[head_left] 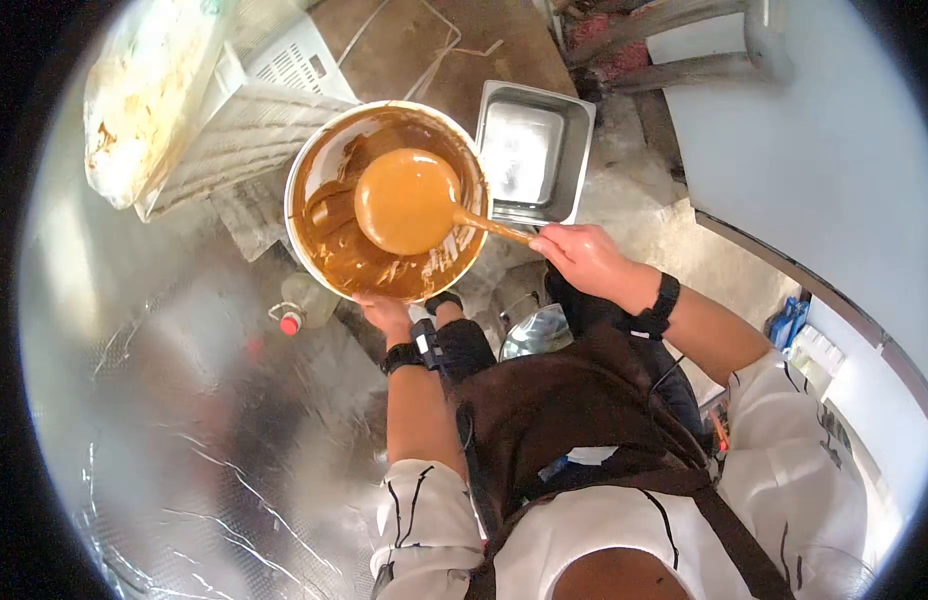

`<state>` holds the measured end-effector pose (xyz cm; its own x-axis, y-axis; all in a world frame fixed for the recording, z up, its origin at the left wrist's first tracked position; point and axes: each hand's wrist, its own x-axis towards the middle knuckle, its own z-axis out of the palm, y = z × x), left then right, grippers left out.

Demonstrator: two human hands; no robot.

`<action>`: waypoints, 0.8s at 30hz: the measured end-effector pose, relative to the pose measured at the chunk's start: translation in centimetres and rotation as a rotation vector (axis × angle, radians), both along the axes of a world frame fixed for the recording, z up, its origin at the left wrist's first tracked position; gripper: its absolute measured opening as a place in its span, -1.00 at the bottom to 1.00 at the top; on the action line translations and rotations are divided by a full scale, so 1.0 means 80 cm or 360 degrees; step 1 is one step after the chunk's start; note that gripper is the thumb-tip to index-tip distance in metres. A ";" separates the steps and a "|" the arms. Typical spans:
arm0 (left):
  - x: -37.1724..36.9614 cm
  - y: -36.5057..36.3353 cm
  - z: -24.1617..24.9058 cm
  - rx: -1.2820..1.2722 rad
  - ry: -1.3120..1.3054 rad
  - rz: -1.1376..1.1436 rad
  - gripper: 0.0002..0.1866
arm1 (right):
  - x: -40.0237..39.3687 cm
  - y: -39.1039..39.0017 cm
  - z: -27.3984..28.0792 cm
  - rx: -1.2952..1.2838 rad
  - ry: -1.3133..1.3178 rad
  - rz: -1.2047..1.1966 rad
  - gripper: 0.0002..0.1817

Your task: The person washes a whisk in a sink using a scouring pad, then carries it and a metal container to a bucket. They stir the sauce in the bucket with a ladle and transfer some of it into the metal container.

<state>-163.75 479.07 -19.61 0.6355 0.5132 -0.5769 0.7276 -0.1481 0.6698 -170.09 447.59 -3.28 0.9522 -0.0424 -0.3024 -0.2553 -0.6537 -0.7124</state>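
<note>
A ladle (pixel 408 202) brimming with smooth orange-brown sauce is held level over a white bucket (pixel 297 245). My right hand (pixel 586 262) is closed round the end of its sauce-coated handle. Thick brown sauce or paste (pixel 329 215) is smeared over the inside wall of the bucket and lies below the ladle. At the near edge of the bucket, my left hand (pixel 386 314) grips the rim, its fingers partly hidden by the bucket. A rectangular stainless steel pan (pixel 562 150) stands just right of the bucket, with its inside bare.
A white plastic basket (pixel 254 120) with a clear bag (pixel 149 110) is at the upper left. Below it stands a bottle with a red cap (pixel 290 324). A shiny metallic surface (pixel 204 430) fills the left, and a pale worktop (pixel 814 130) the right.
</note>
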 end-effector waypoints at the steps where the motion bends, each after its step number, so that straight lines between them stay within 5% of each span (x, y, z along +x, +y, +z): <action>1: 0.002 0.005 -0.001 -0.0084 0.0093 0.0072 -0.32 | -0.008 -0.009 0.011 0.0010 -0.0007 -0.0025 -0.76; 5: 0.009 -0.001 0.020 0.0031 0.0306 -0.0190 -0.29 | -0.036 -0.044 0.066 0.0000 0.0014 -0.0107 -0.77; 7: 0.021 -0.040 0.084 0.0182 0.0343 -0.0397 -0.25 | -0.050 -0.063 0.082 -0.0049 0.0084 -0.0154 -0.75; 11: 0.002 0.061 -0.058 0.0383 0.0285 -0.0788 -0.19 | -0.081 -0.094 0.088 -0.0217 0.0328 -0.0265 -0.74; 13: -0.002 0.063 -0.064 0.0429 0.0170 -0.0814 -0.19 | -0.086 -0.105 0.077 -0.0329 0.0399 -0.0276 -0.71; 17: 0.018 0.022 -0.006 0.0436 0.0045 -0.0588 -0.22 | -0.093 -0.116 0.007 -0.0511 0.0508 -0.0216 -0.72; 20: 0.017 0.007 -0.004 0.0845 0.0007 -0.0693 -0.27 | -0.090 -0.124 -0.070 -0.0653 0.0520 0.0013 -0.71; 22: 0.027 -0.022 0.024 0.0764 0.0028 -0.0358 -0.30 | -0.086 -0.135 -0.126 -0.0874 0.0580 0.0641 -0.71; 24: 0.030 -0.033 0.029 0.0773 0.0110 -0.0164 -0.32 | -0.072 -0.140 -0.151 -0.0955 0.0724 0.0877 -0.72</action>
